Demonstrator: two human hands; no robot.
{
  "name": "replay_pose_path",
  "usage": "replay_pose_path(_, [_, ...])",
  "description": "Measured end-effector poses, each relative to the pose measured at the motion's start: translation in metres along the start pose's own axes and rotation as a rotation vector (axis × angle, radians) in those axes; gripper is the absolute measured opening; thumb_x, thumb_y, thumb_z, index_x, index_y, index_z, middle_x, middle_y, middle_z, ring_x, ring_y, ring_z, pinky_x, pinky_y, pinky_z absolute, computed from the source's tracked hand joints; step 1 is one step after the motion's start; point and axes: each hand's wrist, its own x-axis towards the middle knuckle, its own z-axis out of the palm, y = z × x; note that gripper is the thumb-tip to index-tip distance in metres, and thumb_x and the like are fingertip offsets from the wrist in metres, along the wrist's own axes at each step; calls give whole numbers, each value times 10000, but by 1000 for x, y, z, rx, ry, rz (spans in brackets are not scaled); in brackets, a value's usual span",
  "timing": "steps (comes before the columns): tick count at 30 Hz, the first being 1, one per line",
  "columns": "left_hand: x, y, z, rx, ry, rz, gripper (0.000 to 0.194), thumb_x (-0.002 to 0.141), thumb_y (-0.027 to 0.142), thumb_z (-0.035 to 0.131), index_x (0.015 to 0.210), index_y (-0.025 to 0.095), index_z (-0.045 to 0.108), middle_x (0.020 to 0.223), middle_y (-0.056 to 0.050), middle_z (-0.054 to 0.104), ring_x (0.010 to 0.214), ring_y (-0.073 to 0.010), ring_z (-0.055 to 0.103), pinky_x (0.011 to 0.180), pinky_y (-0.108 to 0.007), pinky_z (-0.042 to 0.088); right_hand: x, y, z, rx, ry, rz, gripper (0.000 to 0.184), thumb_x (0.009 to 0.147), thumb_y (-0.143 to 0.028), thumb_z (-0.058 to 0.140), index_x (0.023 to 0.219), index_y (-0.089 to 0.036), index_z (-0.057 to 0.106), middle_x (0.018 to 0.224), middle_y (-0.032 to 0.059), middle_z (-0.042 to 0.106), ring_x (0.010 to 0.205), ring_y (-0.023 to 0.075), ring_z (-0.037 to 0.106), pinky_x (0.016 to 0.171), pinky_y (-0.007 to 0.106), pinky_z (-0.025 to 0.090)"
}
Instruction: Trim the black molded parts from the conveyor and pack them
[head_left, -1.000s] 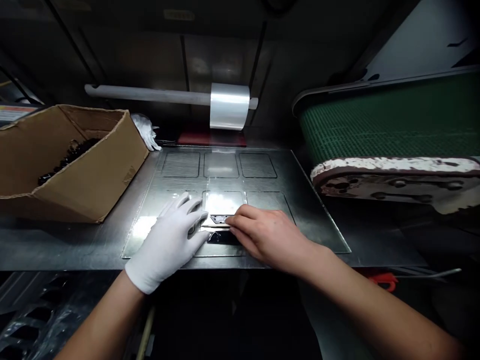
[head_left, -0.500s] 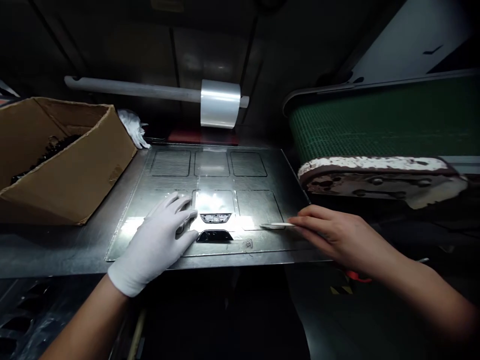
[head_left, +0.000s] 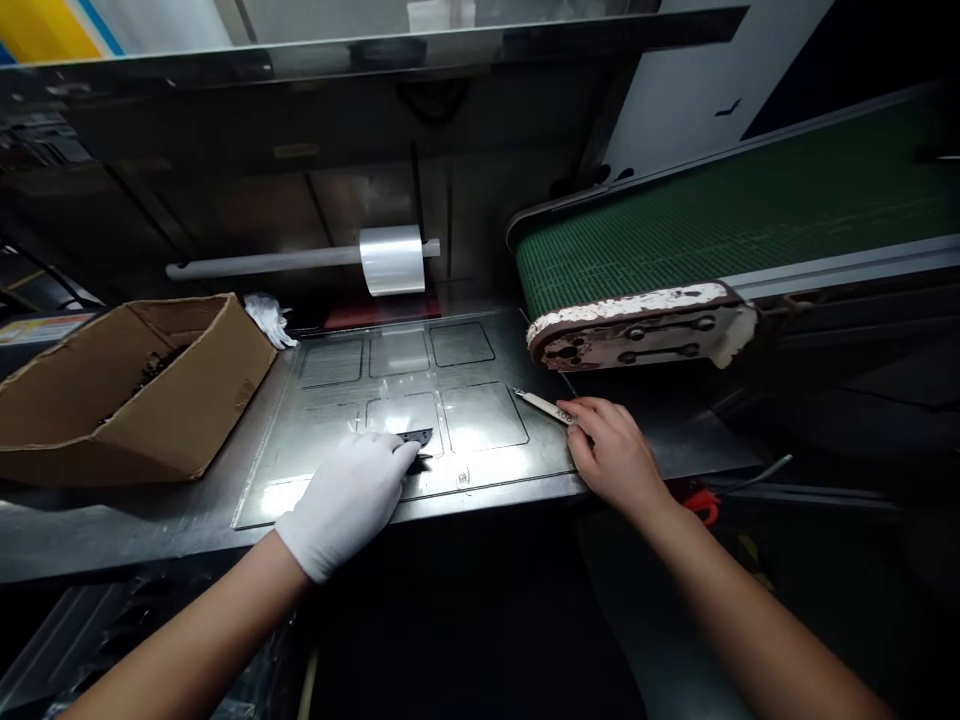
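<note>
My left hand [head_left: 352, 490], in a white glove, is closed at the fingertips on a small black plastic part [head_left: 418, 436] over the metal plate [head_left: 487, 462]. A second dark piece shows just under the fingers, mostly hidden by the glove. Bare and closed, my right hand [head_left: 611, 450] holds a slim white-handled knife [head_left: 546, 406] with dark lettering. Its narrow metal tip points left and away from me, over the plate's right part.
An open cardboard box [head_left: 187, 410] with dark parts inside stands left. Behind the plate, a roll of clear film [head_left: 392, 261] hangs on a bar. A green conveyor [head_left: 637, 230] juts in from the right. A red-handled tool [head_left: 701, 505] lies by the bench edge.
My left hand has moved onto the black parts and closed its fingers there. The knife now points farther away from me. My view has tilted up and shifted right.
</note>
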Motion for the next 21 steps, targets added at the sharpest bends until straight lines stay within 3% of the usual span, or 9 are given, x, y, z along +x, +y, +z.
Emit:
replay_pose_path(5, [-16,-2,5,11,69,-46,263,894,15,525,781,209,662,753,-60,676,715,-255,622,696,-412,489,-7,-10,-12,102,144,49,280,1004,-209,533,1193,-160,733,1145,152,696,1081,334,619,988,531,516])
replay_pose_path(7, [-37,1,10,-26,144,-76,293,866,-23,521,763,217,655,791,-54,676,800,-254,655,764,-422,529,-21,-34,-18,153,202,73,243,1018,-233,536,1164,-179,723,1148,148,682,1099,326,619,998,524,506])
replay_pose_path(9, [-64,10,18,-146,326,-119,248,878,3,577,842,223,686,1026,-87,696,1038,-286,671,911,-470,549,-41,-74,-20,302,167,111,202,1037,-266,537,1122,-213,712,1117,121,690,1072,290,649,964,464,534])
replay_pose_path(10, [-78,17,24,-228,445,-150,208,885,39,630,909,232,703,1166,-101,666,1156,-307,639,974,-499,536,-52,-99,-18,432,83,151,197,1052,-300,531,1107,-231,707,1078,98,705,1014,258,676,903,412,561])
replay_pose_path(12, [-105,33,36,-380,655,-236,235,867,93,725,1027,265,723,1315,-100,576,1257,-327,575,1008,-519,517,-72,-153,-9,946,-300,395,250,1062,-429,554,1150,-242,696,1004,65,730,841,194,686,730,314,564])
replay_pose_path(13, [-117,42,42,-419,706,-287,267,859,100,742,1047,290,733,1301,-87,561,1240,-320,572,986,-509,520,-79,-178,-2,1177,-508,519,334,1049,-519,563,1177,-233,680,989,64,728,776,174,669,654,284,538])
replay_pose_path(15, [-137,57,52,-435,690,-376,266,869,149,748,1057,337,761,1157,-68,585,1143,-307,583,937,-508,523,-89,-219,15,1474,-783,678,462,978,-649,625,1104,-205,652,890,37,684,693,140,605,573,237,472])
replay_pose_path(18, [-163,69,60,-698,539,-596,163,894,321,744,1048,348,791,985,-62,632,1034,-301,605,941,-521,527,-99,-246,35,1533,-918,755,502,900,-696,700,924,-211,574,750,-29,560,639,117,527,551,211,428])
replay_pose_path(21, [-186,68,63,-998,418,-922,287,970,371,625,1208,279,757,1046,-77,721,995,-257,675,949,-454,557,-106,-243,51,1317,-1032,703,467,920,-681,675,897,-225,578,761,-28,546,670,139,542,588,227,464])
